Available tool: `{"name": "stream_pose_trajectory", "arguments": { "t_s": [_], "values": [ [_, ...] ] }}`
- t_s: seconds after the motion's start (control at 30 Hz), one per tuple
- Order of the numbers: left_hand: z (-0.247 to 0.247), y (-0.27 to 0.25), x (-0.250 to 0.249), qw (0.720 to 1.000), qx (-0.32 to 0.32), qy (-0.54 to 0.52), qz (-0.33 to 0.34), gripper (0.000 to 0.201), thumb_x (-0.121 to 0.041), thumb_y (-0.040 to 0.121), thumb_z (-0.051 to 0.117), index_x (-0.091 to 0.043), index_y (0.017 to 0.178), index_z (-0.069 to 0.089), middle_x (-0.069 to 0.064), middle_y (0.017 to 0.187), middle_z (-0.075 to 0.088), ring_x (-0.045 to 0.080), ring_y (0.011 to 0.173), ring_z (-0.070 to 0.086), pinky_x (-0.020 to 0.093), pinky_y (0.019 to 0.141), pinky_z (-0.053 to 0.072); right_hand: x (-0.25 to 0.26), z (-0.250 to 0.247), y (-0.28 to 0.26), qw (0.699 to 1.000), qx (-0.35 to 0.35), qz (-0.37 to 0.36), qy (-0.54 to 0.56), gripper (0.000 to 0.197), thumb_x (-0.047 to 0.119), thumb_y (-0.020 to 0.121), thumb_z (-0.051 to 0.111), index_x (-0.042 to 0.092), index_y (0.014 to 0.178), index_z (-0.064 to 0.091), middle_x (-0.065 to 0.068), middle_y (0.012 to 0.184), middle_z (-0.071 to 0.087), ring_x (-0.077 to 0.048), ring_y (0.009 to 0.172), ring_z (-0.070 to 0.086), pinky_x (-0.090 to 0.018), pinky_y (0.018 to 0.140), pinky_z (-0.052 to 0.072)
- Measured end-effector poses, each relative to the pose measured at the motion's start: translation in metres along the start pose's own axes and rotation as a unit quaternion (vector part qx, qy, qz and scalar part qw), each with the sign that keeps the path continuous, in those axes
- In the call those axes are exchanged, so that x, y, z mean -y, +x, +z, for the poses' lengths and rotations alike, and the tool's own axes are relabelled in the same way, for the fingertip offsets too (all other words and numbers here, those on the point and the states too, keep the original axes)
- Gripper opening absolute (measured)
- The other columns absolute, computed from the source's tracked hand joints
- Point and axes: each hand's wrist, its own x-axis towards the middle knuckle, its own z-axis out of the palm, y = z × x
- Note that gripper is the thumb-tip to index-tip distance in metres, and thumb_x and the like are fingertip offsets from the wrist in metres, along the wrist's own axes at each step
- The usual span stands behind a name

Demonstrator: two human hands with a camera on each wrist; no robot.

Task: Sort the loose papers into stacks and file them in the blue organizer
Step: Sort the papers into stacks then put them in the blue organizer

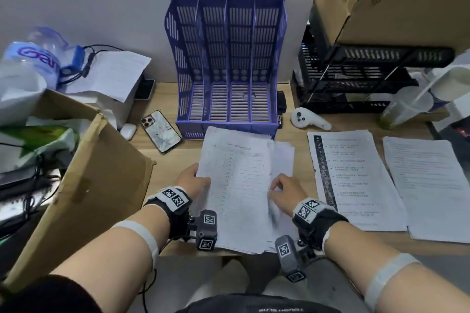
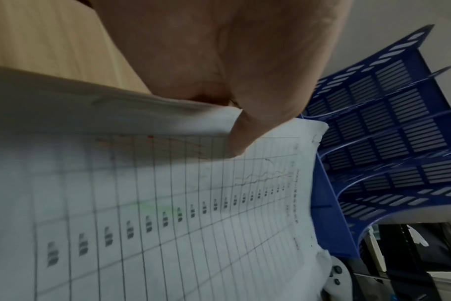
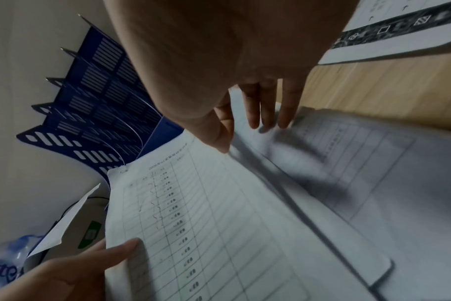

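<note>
A stack of ruled table sheets (image 1: 239, 190) lies on the wooden desk (image 1: 167, 160) in front of the blue organizer (image 1: 226, 63), whose slots show no papers. My left hand (image 1: 197, 180) grips the stack's left edge (image 2: 168, 114), thumb on top of the top sheet (image 3: 206, 224). My right hand (image 1: 282, 193) rests on the stack's right side, with straight fingertips (image 3: 283, 122) on a lower sheet and the thumb at the top sheet's right edge. Two more paper stacks, one with a dark printed strip (image 1: 353, 180) and one of plain text (image 1: 429, 185), lie to the right.
An open cardboard box (image 1: 84, 185) stands at the left. A phone (image 1: 160, 131) and earbud case (image 1: 128, 131) lie near the organizer's left. A white controller (image 1: 309, 118), black stapler (image 1: 281, 107) and black trays (image 1: 356, 79) sit at the right.
</note>
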Motion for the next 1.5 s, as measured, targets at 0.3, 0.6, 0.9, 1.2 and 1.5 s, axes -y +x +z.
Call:
{"name": "stream_pose_trajectory", "arguments": {
  "t_s": [0.3,0.6,0.9,1.2,1.5],
  "values": [
    [-0.018,-0.007,0.028,0.997,-0.054,-0.043,-0.041,0.028,-0.011,0.095,0.055,-0.005,0.123,0.058,0.007,0.112,0.063,0.024,0.099,0.058,0.031,0.083,0.044,0.019,0.024,-0.005,0.990,0.074,0.067,0.098,0.070,0.022,0.087,0.064,0.014,0.145,0.024,-0.008,0.138,0.050,-0.025,0.116,0.057,-0.041,0.101,0.048],
    [-0.050,-0.007,0.041,0.981,-0.158,-0.070,-0.082,0.048,-0.008,0.094,0.054,-0.006,0.139,0.038,0.016,0.131,0.059,0.029,0.104,0.059,0.032,0.081,0.046,0.056,0.056,-0.007,0.979,0.144,0.078,0.123,0.062,0.017,0.089,0.064,0.002,0.142,0.035,-0.017,0.134,0.054,-0.027,0.112,0.058,-0.048,0.102,0.048],
    [-0.032,-0.011,0.031,0.989,-0.070,0.100,0.083,0.053,-0.009,0.093,0.058,-0.020,0.143,0.047,0.008,0.153,0.037,0.023,0.143,0.036,0.033,0.118,0.028,0.050,0.071,-0.009,0.994,0.105,-0.020,0.039,0.047,0.014,0.087,0.059,0.015,0.133,0.051,-0.007,0.124,0.061,-0.025,0.118,0.058,-0.036,0.101,0.047],
    [0.029,-0.004,0.016,0.985,0.092,0.142,0.031,0.062,-0.021,0.090,0.063,-0.017,0.147,0.037,0.012,0.143,0.049,0.028,0.125,0.054,0.036,0.102,0.046,-0.033,0.000,0.005,0.978,-0.014,0.206,-0.018,0.070,0.045,0.074,0.067,0.003,0.126,0.046,-0.016,0.122,0.055,-0.031,0.103,0.057,-0.037,0.083,0.048],
    [0.028,-0.003,0.023,0.987,0.097,0.126,-0.001,0.065,-0.016,0.089,0.065,-0.011,0.147,0.035,0.009,0.149,0.046,0.024,0.135,0.047,0.034,0.110,0.039,-0.023,0.011,0.016,0.966,0.054,0.225,0.119,0.060,0.032,0.083,0.074,0.001,0.131,0.054,-0.010,0.113,0.058,-0.021,0.098,0.052,-0.029,0.080,0.041]
  ]
}}
